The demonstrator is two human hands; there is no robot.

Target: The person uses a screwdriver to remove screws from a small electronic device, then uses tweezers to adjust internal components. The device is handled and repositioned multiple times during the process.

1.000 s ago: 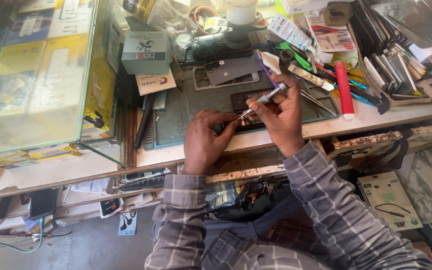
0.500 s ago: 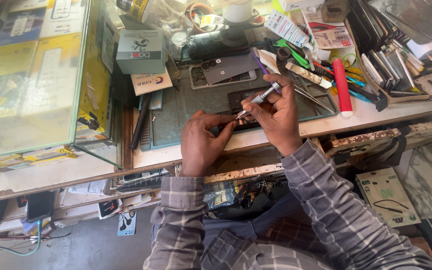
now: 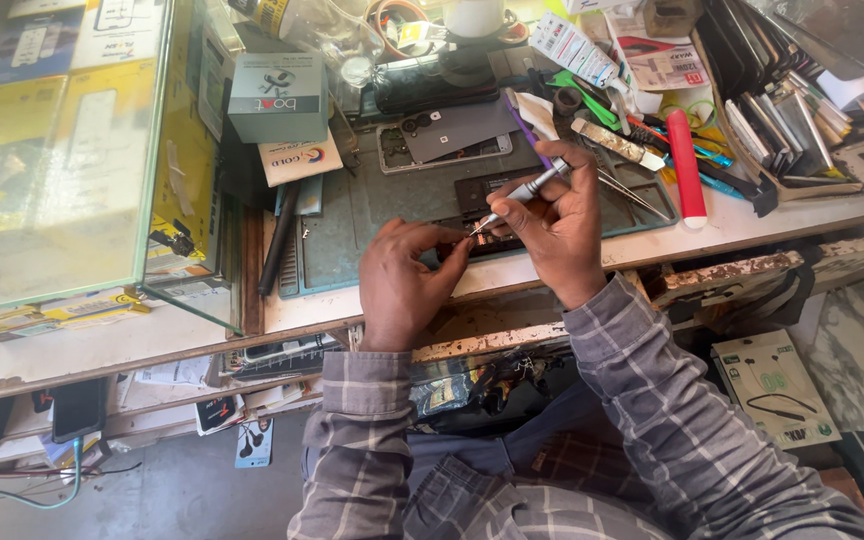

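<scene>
Gripping a slim silver screwdriver [image 3: 524,192] pen-style, right hand [image 3: 552,222] is closed on its shaft, tip angled down-left to a small coppery part [image 3: 473,239]. Left hand [image 3: 407,280]: fingers curled shut, thumb & forefinger pinching that part at the near edge of the surface [image 3: 752,225]; part too small to identify.

- Under/behind hands: grey-green work mat [image 3: 362,215] w/ a dark opened phone [image 3: 477,195], partly hidden by hands.
- Further back on mat: 2nd phone, back up [image 3: 447,135].
- R of right hand: tweezers [image 3: 627,192], then a red cylinder tool [image 3: 685,165], upright-ish along surface.
- Far R: rack of dark flat phones/panels [image 3: 772,120].
- L of mat: small grey-green box [image 3: 277,98], touching a glass display case [image 3: 62,150] w/ yellow packs inside.
- Below surface: person's plaid sleeves [image 3: 652,400]; white earphone pack [image 3: 772,385] on marble floor at R.
</scene>
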